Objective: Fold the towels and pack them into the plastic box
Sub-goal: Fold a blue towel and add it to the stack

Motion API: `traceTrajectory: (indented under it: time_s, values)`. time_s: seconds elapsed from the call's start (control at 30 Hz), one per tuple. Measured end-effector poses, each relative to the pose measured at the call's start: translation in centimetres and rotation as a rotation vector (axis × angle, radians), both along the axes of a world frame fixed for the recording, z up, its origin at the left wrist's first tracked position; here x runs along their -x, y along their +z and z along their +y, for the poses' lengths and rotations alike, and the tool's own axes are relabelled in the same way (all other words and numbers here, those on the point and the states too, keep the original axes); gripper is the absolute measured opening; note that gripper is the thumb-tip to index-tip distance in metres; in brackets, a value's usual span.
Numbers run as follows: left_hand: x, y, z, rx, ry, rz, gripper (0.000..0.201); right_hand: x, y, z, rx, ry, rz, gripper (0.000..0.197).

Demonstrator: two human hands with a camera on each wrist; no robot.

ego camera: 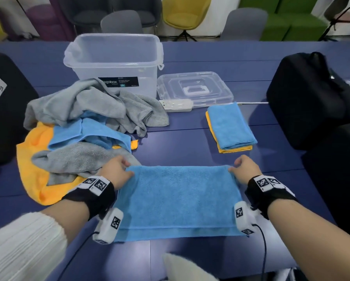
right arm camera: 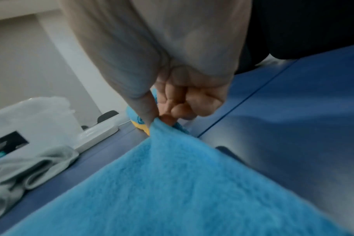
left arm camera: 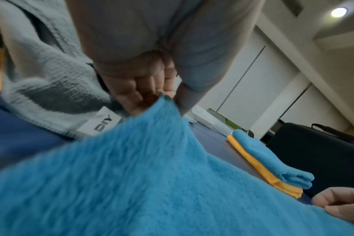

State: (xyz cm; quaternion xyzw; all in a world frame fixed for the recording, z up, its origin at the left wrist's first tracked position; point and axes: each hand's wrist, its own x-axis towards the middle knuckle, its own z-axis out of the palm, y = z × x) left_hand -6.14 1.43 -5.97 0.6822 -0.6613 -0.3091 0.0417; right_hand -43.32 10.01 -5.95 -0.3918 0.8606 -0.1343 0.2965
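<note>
A blue towel [ego camera: 178, 199] lies folded once on the blue table in front of me. My left hand [ego camera: 117, 169] pinches its far left corner [left arm camera: 164, 99], and my right hand [ego camera: 244, 168] pinches its far right corner [right arm camera: 158, 124]. The clear plastic box [ego camera: 115, 57] stands open at the back, with nothing visible inside. Two folded towels, blue on orange [ego camera: 230, 126], are stacked at the right. A loose heap of grey, blue and orange towels [ego camera: 79, 122] lies at the left.
The box's clear lid [ego camera: 194, 88] lies right of the box, with a white power strip [ego camera: 176, 105] in front of it. Black bags sit at the table's left [ego camera: 6, 110] and right [ego camera: 311, 98] sides. Chairs stand behind the table.
</note>
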Motion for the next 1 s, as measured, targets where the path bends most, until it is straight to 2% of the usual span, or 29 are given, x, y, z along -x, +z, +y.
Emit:
traceTrajectory:
  time_s: [0.07,0.13,0.2,0.3,0.43,0.5,0.6,0.67,0.77,0.83,1.0]
  values:
    - [0.6,0.6,-0.3,0.063,0.0,0.126,0.017,0.3,0.0,-0.6,0.079,-0.013,-0.041,0.005]
    - [0.7,1.4,-0.7,0.147,0.004,0.276,0.019,0.9,0.6,-1.2,0.15,-0.024,-0.117,0.014]
    - [0.4,1.9,-1.6,0.195,0.017,0.376,0.023,1.7,1.5,-1.6,0.203,-0.004,-0.086,0.013]
    - [0.1,2.2,-3.1,0.163,0.016,0.395,0.031,3.3,1.9,-2.0,0.252,0.005,-0.007,0.02]
    - [0.8,1.8,-3.7,0.022,-0.038,0.345,0.065,3.6,1.3,-2.2,0.196,-0.012,-0.078,0.044]
    - [1.0,1.5,-3.3,0.019,-0.053,0.347,0.063,3.1,0.7,-1.7,0.143,-0.007,-0.072,0.052]
    - [0.6,0.8,-2.7,0.063,-0.068,0.341,0.052,2.0,-0.1,-0.4,0.031,-0.031,-0.073,0.049]
    - [0.3,0.4,-2.4,0.099,-0.086,0.299,0.037,1.5,-0.5,0.3,-0.06,-0.001,-0.066,0.044]
    - [-0.1,0.0,-2.1,0.08,-0.18,0.265,0.026,1.2,-0.7,1.0,-0.149,0.05,-0.092,0.036]
    - [-0.8,-0.1,-2.0,0.017,-0.233,0.255,0.03,1.2,-0.8,1.3,-0.155,0.057,-0.149,0.028]
    - [-2.1,-0.4,-2.0,-0.087,-0.203,0.303,0.068,1.5,-0.5,2.4,-0.12,0.046,-0.347,0.02]
